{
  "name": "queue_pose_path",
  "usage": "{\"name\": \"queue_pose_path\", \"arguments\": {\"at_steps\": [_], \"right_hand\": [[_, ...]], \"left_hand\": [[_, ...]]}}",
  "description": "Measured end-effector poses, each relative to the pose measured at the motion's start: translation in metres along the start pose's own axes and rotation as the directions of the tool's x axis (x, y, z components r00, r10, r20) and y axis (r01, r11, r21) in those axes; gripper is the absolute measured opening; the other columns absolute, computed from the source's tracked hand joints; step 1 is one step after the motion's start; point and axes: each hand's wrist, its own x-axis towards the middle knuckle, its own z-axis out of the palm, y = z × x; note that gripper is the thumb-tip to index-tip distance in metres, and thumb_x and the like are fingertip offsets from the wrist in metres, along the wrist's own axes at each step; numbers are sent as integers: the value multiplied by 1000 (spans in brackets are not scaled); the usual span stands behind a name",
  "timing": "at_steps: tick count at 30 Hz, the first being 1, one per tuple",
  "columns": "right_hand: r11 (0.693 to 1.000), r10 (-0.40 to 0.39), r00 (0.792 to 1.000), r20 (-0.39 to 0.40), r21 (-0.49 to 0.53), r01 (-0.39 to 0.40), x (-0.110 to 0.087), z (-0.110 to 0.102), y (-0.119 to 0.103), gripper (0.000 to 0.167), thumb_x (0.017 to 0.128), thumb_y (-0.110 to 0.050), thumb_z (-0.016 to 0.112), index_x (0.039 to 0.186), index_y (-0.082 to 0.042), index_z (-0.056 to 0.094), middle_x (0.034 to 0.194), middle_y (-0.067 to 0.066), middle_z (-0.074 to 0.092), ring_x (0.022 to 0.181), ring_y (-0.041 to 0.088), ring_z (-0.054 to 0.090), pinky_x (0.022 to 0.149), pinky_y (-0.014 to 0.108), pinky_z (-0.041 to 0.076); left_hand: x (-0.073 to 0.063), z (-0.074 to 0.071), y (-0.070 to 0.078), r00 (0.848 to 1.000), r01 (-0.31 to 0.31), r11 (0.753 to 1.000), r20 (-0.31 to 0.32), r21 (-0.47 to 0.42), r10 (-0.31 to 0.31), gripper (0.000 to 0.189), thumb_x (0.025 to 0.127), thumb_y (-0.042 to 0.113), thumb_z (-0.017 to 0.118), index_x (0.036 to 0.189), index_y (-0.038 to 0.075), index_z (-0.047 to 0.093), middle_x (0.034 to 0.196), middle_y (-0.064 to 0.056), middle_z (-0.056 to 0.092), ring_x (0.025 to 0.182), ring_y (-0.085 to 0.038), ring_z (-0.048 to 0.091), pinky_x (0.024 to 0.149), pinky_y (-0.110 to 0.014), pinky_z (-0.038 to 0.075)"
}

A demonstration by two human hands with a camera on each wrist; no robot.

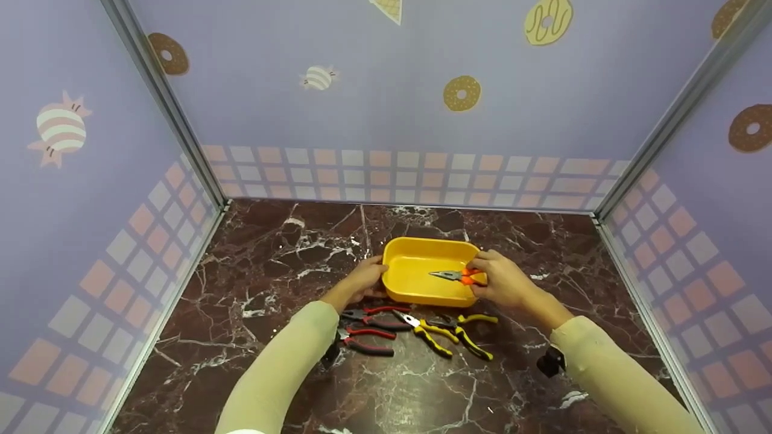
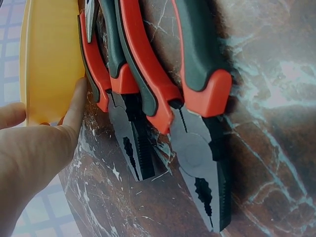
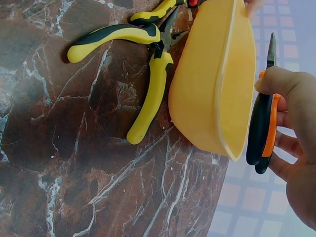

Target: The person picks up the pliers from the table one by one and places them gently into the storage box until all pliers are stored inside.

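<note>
In the head view, my left hand holds the left end of a yellow plastic bin. The left wrist view shows one digit at the bin's rim and another lower on its outer wall. Over the bin's right end, my right hand grips long-nose pliers with orange-and-black handles, their tips pointing left above the inside. In front of the bin lie two red-and-black combination pliers. Beside them are two yellow-and-black pliers, one long-nosed and one partly overlapped.
The brown marbled tabletop carries everything. Purple panels with sweets printed on them stand at the back, left and right, joined by metal posts at the corners.
</note>
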Motion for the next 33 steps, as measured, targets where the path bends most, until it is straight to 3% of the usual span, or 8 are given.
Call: {"name": "queue_pose_path", "arguments": {"at_steps": [14,23,33], "right_hand": [[1000,25,1000,9,-14,-25,11,4,5,35,83,-16,88,114,-5,76,111,8,68,103,29,60,94,49,57],[999,-35,999,-25,-19,34,18,5,5,36,82,-14,88,113,-3,75,109,11,68,100,31,61,89,50,59],[999,-38,999,-34,-18,38,23,7,3,36,82,-14,88,113,-2,75,108,12,68,101,32,61,90,51,58]], "left_hand": [[-1,0,0,1000,3,1000,8,-3,-3,53,113,15,46,164,7,37,140,-22,62,108,-31,71,97,-57,61],[0,-1,-1,1000,-12,1000,24,3,12,51,113,15,45,163,6,39,133,-22,65,108,-32,71,97,-58,60],[2,-2,-3,1000,-7,1000,7,-3,7,51,112,15,46,162,6,40,133,-22,64,103,-30,70,96,-56,61]]}}
